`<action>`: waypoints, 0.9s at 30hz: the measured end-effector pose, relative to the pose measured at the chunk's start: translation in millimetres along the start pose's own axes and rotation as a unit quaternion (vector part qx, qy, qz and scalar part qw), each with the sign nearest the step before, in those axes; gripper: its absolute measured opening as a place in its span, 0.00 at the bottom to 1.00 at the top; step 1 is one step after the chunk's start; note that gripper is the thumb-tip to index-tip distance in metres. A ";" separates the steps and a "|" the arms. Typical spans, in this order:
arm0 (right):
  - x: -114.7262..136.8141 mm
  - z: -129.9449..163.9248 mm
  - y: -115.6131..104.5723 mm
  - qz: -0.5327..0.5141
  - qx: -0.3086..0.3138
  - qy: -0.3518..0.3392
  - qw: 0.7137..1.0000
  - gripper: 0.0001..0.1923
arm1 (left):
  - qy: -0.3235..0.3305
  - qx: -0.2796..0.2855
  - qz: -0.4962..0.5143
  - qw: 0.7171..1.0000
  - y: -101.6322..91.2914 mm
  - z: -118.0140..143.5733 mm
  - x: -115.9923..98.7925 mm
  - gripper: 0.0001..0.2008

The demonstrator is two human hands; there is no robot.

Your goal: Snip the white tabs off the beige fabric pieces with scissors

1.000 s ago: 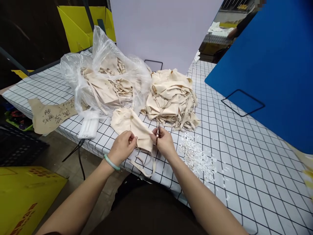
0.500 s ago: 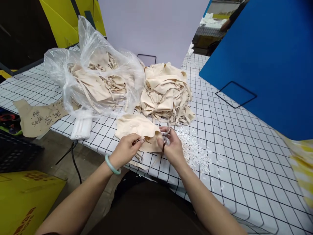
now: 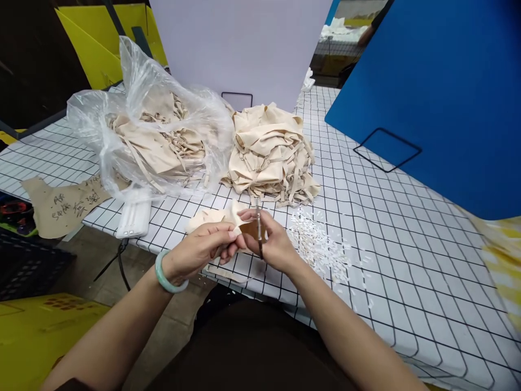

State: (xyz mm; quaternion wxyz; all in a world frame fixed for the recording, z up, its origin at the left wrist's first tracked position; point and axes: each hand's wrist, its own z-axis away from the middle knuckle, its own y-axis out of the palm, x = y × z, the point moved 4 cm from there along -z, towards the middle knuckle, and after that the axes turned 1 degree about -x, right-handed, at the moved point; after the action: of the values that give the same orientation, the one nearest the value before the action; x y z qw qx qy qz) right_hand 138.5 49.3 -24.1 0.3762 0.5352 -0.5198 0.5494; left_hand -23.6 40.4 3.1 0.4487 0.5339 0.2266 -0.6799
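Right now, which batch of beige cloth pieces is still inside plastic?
The left batch, inside the clear plastic bag. The stack right of it lies bare on the checked table.

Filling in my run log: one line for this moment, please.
left hand: pinching beige fabric piece | right hand: holding small snips at fabric | white clippings beside

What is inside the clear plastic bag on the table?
The plastic bag holds a heap of beige cloth pieces with straps, like the loose stack beside it. Glare and the top layers hide whatever lies deeper.
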 end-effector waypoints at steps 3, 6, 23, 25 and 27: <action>-0.4 -3.4 -4.4 -0.030 -0.007 0.037 0.999 0.08 | 0.006 0.019 -0.069 0.997 3.7 2.1 -7.9 0.15; 9.7 -20.9 -19.3 -0.086 0.002 0.041 0.995 0.08 | 0.039 0.041 -0.184 0.981 6.8 8.7 -19.2 0.17; -9.2 30.0 -37.6 0.149 -0.060 0.075 0.984 0.15 | 0.247 -0.158 -0.093 0.951 36.7 -23.3 15.4 0.18; -4.3 50.1 -52.0 0.237 -0.060 0.059 0.968 0.17 | 0.245 -0.130 -0.111 0.954 48.7 -26.1 19.8 0.18; -2.8 66.3 -57.1 0.281 -0.051 0.059 0.956 0.18 | 0.245 -0.104 -0.129 0.955 60.3 -29.2 23.6 0.18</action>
State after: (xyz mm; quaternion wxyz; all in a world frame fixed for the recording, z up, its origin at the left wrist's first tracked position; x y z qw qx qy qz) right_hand 207.4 -4.8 -24.7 0.2635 0.3140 -0.6535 0.6363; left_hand 42.5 24.8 -18.1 0.3408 0.6009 0.4660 -0.5529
